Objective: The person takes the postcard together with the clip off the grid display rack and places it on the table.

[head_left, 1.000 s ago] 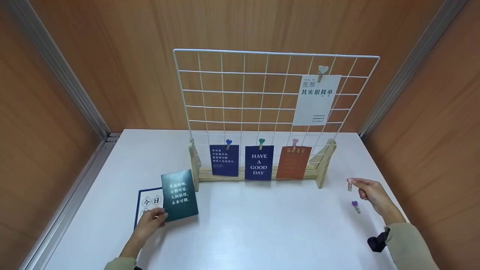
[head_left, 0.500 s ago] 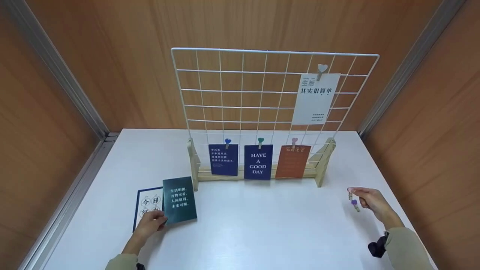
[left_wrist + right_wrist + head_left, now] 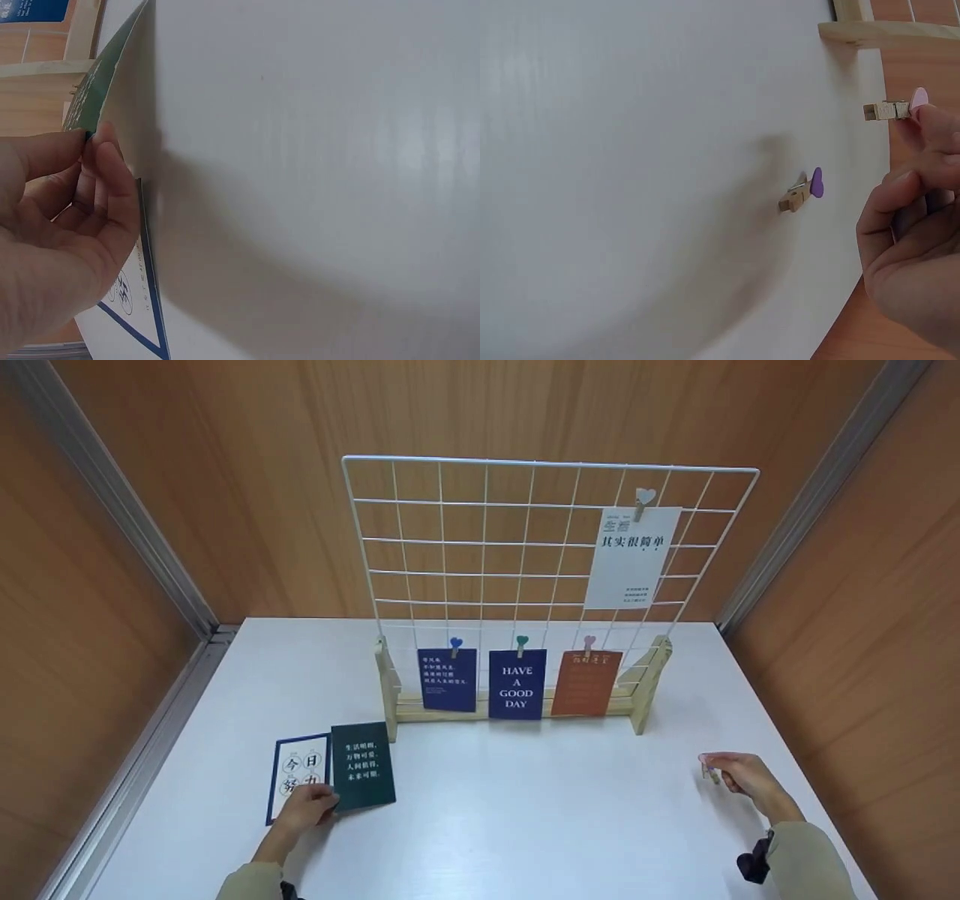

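My left hand (image 3: 306,808) pinches the lower left corner of a dark green card (image 3: 363,765) with white writing; in the left wrist view the card (image 3: 101,90) is tilted up from the table. Partly under that hand lies a white card with a blue border (image 3: 300,765). On the right, my right hand (image 3: 754,784) pinches a small wooden clothespin with a pink heart (image 3: 892,110) by its heart end, above the table. A second clothespin, with a purple heart (image 3: 801,191), lies on the table below; in the head view it is mostly hidden by the hand.
A white wire grid (image 3: 465,542) stands in a wooden base (image 3: 641,690). Clothespins hold a white card (image 3: 634,562), two dark blue cards (image 3: 447,682) and an orange card (image 3: 587,682) on it. Wooden walls enclose the white table (image 3: 510,810).
My left hand has lowered the green card toward the table, beside the blue-bordered card. The right hand has moved down with the pink-heart clothespin, now over the purple-heart one.
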A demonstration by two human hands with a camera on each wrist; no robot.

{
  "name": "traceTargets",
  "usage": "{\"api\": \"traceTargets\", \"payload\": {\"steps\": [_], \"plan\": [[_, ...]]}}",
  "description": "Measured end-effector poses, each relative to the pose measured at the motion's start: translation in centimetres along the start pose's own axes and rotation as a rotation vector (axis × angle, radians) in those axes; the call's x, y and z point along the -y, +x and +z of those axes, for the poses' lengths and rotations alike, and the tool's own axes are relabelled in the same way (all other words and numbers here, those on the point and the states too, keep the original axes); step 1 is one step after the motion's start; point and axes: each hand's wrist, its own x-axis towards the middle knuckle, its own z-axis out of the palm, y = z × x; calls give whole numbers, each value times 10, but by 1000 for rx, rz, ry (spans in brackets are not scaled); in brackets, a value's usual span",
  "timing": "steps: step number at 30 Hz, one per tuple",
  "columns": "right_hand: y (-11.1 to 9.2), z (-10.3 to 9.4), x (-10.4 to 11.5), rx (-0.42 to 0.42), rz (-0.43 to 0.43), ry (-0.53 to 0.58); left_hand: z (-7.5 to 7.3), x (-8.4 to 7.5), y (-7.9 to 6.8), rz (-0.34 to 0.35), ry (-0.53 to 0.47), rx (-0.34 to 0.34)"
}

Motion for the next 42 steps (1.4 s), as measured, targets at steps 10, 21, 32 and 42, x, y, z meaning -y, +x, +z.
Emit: {"api": "traceTargets", "payload": {"steps": [10, 21, 32, 42], "plan": [[8, 7, -16, -18, -4, -39, 1, 7, 1, -11, 24, -1], [17, 17, -24, -49, 44, -56, 3, 3, -1, 23, 114, -41], [22, 18, -30, -69, 84, -44, 4, -1, 0, -16, 173, -103], [22, 19, -35, -119, 47, 6, 4, -2, -1, -2, 185, -117]]}}
